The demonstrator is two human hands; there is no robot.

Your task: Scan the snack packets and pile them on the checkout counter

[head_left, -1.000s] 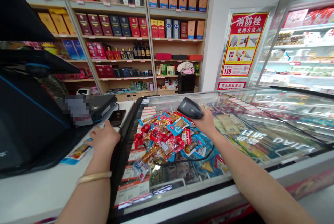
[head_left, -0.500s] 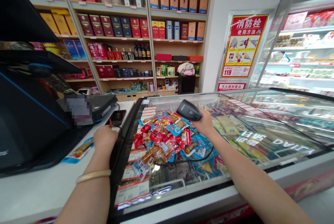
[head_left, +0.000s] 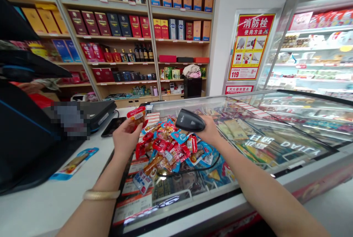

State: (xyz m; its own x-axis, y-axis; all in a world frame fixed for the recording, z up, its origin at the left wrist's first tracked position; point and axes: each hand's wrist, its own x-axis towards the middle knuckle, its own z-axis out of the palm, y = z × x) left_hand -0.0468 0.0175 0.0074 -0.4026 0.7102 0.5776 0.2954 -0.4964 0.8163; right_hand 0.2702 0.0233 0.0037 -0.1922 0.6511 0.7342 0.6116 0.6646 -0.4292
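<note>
Between its thumb and fingers, my left hand pinches a small red snack packet, raised at the left edge of the snack pile. My right hand is wrapped round a black barcode scanner, its head pointing left above the pile. Red and blue snack packets lie heaped on the glass top of a freezer. A black cable loops around the heap's near side. One blue-edged packet lies alone on the white counter.
A dark phone lies by a black flat device on the counter. A black checkout machine stands at the left, with part of a person behind it. Shelves of boxes and a lit chiller stand beyond.
My left hand has risen from the counter's edge towards the pile, and the red packet now shows in its fingers. The scanner has shifted slightly left in view as the camera turned.
</note>
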